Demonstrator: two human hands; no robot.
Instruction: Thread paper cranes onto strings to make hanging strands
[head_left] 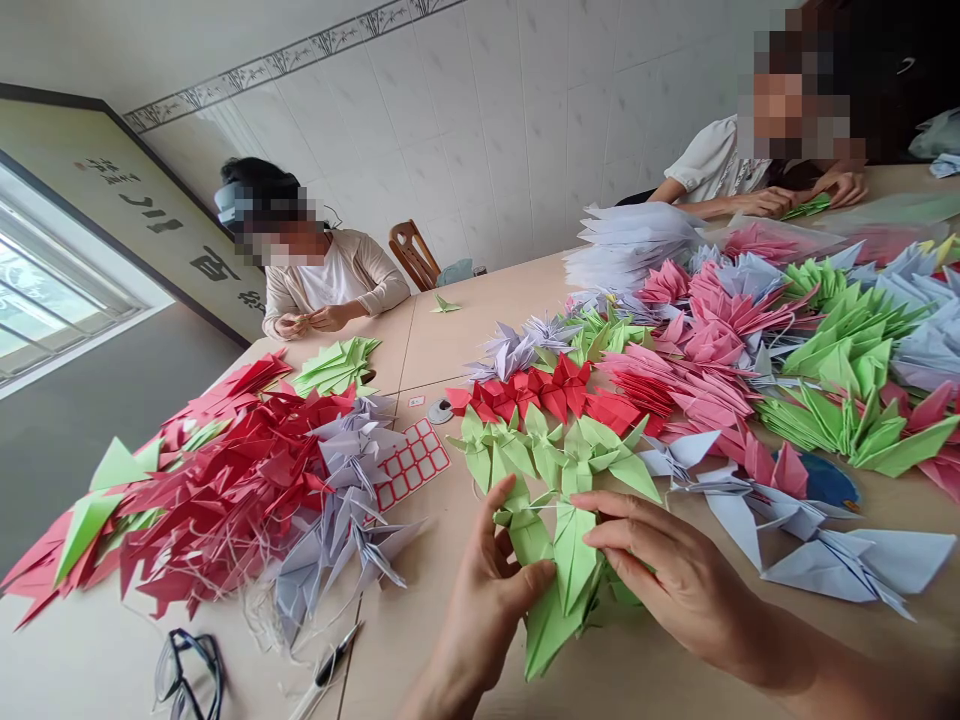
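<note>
Low in the middle of the head view, my left hand [484, 595] grips a green folded paper crane [574, 560], thumb across its front and fingers behind. My right hand [671, 565] pinches the same crane from the right, its thumb and fingertips at the upper edge. Just beyond my hands lies a row of green paper cranes [536, 445], some partly hidden by my fingers. Behind that row sits a line of red paper cranes [525, 395]. White-lilac paper cranes [817, 550] with spread wings rest to the right of my right hand.
Left on the table is a heap of red cranes [240, 470] with loose threads, beside lilac cranes [352, 480]. Eyeglasses [187, 670], a pen [337, 655] and a red-bordered label sheet [412, 463] lie nearer. Pink and green stacks [712, 310] cover the right. Two people sit across, hands on paper.
</note>
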